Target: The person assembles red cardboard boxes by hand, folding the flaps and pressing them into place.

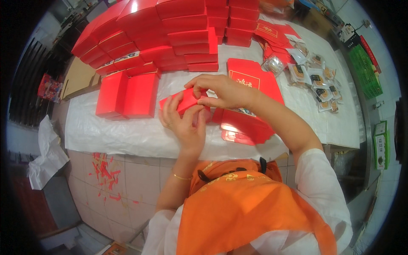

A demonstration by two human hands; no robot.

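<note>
Now holding a small glossy red cardboard box (183, 103) in both hands, over the near part of the white plastic-covered table (85, 138), between a pair of rectangular red cardboard boxes (127, 97) on the left and stacks of flat red printed cartons (255, 76) on the right. Clamping its near left side with bent fingers of the left hand (187, 125); pinching its right end with thumb and curled fingers of the right hand (223, 91), so covering part of it. Cannot make out the inside. Can see, farther back, a high wall of stacked red boxes (144, 25) closing off the far left, and, at far right, small clear packets (318, 80) with round brownish contents. Also seeing a green plastic crate (365, 70) beyond the table and red scraps (104, 170) scattered over the tiled floor (142, 180).
</note>
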